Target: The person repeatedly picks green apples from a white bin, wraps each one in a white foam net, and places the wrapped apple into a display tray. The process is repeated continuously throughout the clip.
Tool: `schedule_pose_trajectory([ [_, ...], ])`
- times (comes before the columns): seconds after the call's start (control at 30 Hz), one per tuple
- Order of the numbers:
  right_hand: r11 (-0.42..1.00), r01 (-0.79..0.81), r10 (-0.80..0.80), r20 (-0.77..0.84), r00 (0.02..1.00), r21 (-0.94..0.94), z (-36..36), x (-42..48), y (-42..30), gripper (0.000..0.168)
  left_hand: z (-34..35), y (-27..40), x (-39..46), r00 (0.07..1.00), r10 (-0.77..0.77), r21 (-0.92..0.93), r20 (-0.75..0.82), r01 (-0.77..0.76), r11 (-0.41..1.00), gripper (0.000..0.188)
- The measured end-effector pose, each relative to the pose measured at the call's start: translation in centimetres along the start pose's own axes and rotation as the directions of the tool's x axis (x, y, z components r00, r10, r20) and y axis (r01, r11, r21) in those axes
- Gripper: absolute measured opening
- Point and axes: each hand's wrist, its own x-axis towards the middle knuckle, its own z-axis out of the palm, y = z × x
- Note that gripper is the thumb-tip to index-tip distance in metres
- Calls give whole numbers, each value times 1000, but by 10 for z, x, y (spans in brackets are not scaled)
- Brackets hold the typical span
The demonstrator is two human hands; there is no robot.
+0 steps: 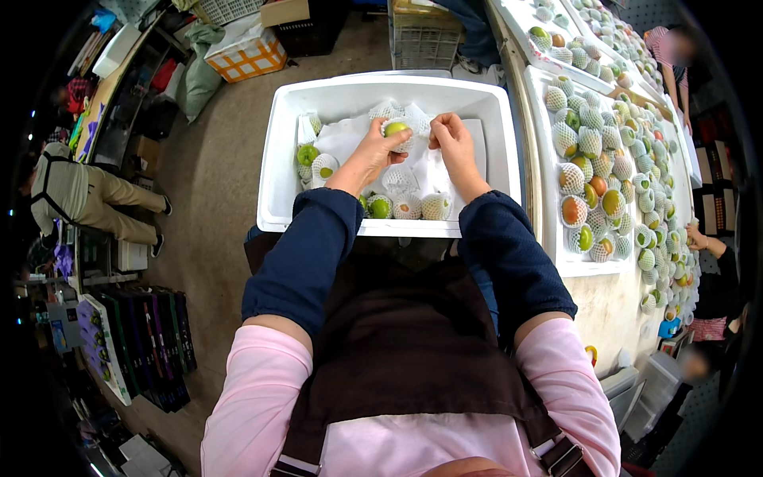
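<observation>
My left hand holds a yellow-green fruit partly wrapped in a white foam net, above a white foam box. To the right, also over the box, my right hand has its thumb and fingertips pinched together; whether something thin is between them is hard to see. Inside the box, netted fruits line the left side and the near wall, among them a green fruit and a pale netted fruit. Empty-looking foam nets and white sheets lie on the box's floor.
At right, a table bears foam trays and many netted fruits. Another person's hand reaches its far side. A taped foam carton and a plastic crate stand ahead. Someone bends over at left.
</observation>
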Motion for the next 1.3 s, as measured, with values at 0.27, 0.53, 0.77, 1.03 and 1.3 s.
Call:
schedule_pose_trajectory([
  [0.27,776,230,-148,184,972,-588,10,-12,6,62,6,-4,3,983,-113,-31,145,118,992,66],
  [0.53,912,-127,191,-128,973,390,-26,-7,-26,35,-20,-12,19,1000,-21,6,-10,21,1000,60],
  [0.77,560,426,59,-547,835,710,-215,18,-115,33,-11,-10,17,998,-42,28,-48,44,999,52],
  [1.03,783,353,-101,-456,884,511,-224,-17,-138,53,-20,-20,27,994,-3,57,-111,9,998,52],
  [1.3,912,-221,207,-80,975,-345,-61,6,-52,46,-25,-23,28,985,16,141,-170,8,990,47],
])
